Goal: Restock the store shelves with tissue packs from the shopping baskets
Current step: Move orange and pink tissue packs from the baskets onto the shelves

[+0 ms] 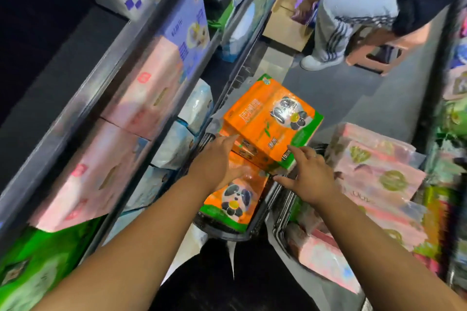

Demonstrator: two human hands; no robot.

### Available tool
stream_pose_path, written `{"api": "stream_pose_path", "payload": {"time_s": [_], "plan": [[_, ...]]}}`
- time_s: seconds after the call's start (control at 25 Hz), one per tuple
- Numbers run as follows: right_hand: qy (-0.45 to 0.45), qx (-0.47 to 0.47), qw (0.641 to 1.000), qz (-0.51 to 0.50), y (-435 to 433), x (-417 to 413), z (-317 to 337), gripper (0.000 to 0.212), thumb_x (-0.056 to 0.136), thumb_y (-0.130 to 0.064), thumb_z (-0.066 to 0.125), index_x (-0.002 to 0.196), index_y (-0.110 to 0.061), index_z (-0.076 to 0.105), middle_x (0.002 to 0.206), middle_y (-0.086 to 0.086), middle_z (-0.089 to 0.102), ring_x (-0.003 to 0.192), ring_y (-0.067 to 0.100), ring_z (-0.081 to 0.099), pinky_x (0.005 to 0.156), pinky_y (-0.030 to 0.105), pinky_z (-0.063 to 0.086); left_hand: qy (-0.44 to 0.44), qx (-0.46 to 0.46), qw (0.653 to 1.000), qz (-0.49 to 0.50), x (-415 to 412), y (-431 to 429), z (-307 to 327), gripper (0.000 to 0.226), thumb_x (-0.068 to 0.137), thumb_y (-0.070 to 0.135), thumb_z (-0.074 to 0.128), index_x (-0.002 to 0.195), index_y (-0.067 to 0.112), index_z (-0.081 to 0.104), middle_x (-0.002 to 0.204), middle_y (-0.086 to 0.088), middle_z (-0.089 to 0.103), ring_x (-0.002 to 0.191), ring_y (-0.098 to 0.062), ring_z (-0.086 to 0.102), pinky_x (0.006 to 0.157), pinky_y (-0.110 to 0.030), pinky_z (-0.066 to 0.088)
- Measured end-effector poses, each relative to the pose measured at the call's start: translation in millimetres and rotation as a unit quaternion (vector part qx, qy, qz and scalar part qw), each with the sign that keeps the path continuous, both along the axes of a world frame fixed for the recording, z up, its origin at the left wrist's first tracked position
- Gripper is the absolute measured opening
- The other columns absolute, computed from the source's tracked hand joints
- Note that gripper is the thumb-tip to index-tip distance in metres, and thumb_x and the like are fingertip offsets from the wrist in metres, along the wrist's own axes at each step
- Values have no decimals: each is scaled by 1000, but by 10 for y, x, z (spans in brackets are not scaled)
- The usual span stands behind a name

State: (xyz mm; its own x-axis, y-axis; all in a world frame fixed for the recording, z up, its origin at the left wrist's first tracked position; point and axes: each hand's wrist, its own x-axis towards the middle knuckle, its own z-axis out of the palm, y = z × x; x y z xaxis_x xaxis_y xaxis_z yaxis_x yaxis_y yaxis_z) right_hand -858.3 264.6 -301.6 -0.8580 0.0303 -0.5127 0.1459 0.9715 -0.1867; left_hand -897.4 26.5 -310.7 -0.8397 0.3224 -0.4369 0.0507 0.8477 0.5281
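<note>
An orange panda pack (235, 199) lies in the black basket (255, 228). A second orange pack (273, 121) sits askew on top, with "10" legible at its corner and the other lettering blurred. The left hand (217, 161) and right hand (309, 174) reach toward it with fingers straight and spread, grasping nothing. Pink packs (141, 98) line the shelf (83, 108) beyond.

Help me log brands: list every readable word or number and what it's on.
"10": front edge of the upper orange panda pack.
"湿水": same pack, yellow characters, somewhat blurred.
Its large white characters: too blurred.
Lavender box print: too blurred.
Pink packs on the right, gold lettering: too blurred.
</note>
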Motion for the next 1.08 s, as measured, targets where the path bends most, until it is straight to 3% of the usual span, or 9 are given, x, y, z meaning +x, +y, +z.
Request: {"api": "stream_pose_path", "payload": {"time_s": [0.2, 0.32, 0.44, 0.52, 0.64, 0.72, 0.8, 0.96, 1.08], "plan": [[4, -16, 1000, 9, 377, -732, -532, 90, 76, -63, 67, 149, -26, 29, 150, 12, 33, 129, 40, 39, 99, 54, 42, -60, 36, 995, 67, -320, 369, -632, 93, 80, 66, 60, 153, 25, 19, 158, -6, 22, 142, -29, 26, 113, -47, 30], [15, -27, 999, 15, 541, -1219, -926, 89, 75, -64, 66, 147, -25, 33, 149, 13, 34, 130, 40, 37, 100, 55, 41, -66, 41, 989, 123, -483, 583, -1007, 90, 82, 57, 64, 152, 20, 22, 156, -8, 22, 140, -30, 28, 112, -46, 30], [41, -33, 998, 26, 613, -1588, -1249, 85, 74, -64, 68, 144, -29, 36, 150, 13, 33, 132, 40, 35, 101, 53, 36, -23, 43, 979, 196, -572, 727, -1288, 87, 79, 53, 69, 148, 16, 30, 146, -9, 27, 132, -30, 36, 109, -46, 35], [60, -32, 997, 32, 648, -1770, -1479, 85, 72, -62, 71, 143, -31, 37, 152, 15, 29, 135, 41, 31, 105, 54, 32, -2, 53, 965, 255, -556, 833, -1450, 94, 76, 52, 74, 148, 16, 26, 143, -5, 20, 132, -28, 32, 110, -44, 35], [27, -15, 999, 37, 745, -1911, -1724, 104, 64, -76, 65, 148, -30, 25, 157, 15, 19, 142, 40, 23, 112, 58, 24, -13, 123, 915, 384, -451, 1017, -1604, 106, 71, 41, 82, 149, 29, 10, 147, 5, 7, 135, -23, 33, 110, -40, 36], [-1, -22, 1000, 21, 800, -1929, -1760, 115, 56, -84, 58, 150, -31, 18, 158, 13, 18, 142, 40, 23, 111, 62, 24, -39, 191, 856, 478, -403, 1128, -1657, 108, 69, 36, 84, 146, 40, 9, 148, 6, 16, 131, -20, 40, 106, -45, 42], [0, -25, 1000, 8, 789, -1887, -1742, 117, 55, -84, 61, 151, -32, 17, 154, 13, 23, 139, 40, 26, 106, 63, 28, -62, 202, 821, 530, -393, 1194, -1687, 107, 69, 39, 83, 148, 38, 12, 146, 1, 33, 128, -19, 45, 102, -50, 44], [15, -38, 999, -30, 711, -1707, -1708, 120, 54, -79, 70, 149, -27, 19, 145, 15, 31, 132, 40, 30, 100, 61, 32, -48, 196, 828, 524, -434, 1102, -1671, 102, 63, 57, 75, 147, 40, 20, 142, 3, 42, 128, -19, 46, 102, -51, 44], [16, -128, 988, -88, 755, -1480, -1771, 113, 54, -66, 80, 143, -18, 29, 134, 18, 40, 126, 40, 37, 98, 54, 38, -56, 190, 847, 493, -451, 892, -1663, 96, 70, 49, 77, 147, 43, 19, 143, 3, 41, 129, -20, 45, 104, -52, 42]]}}
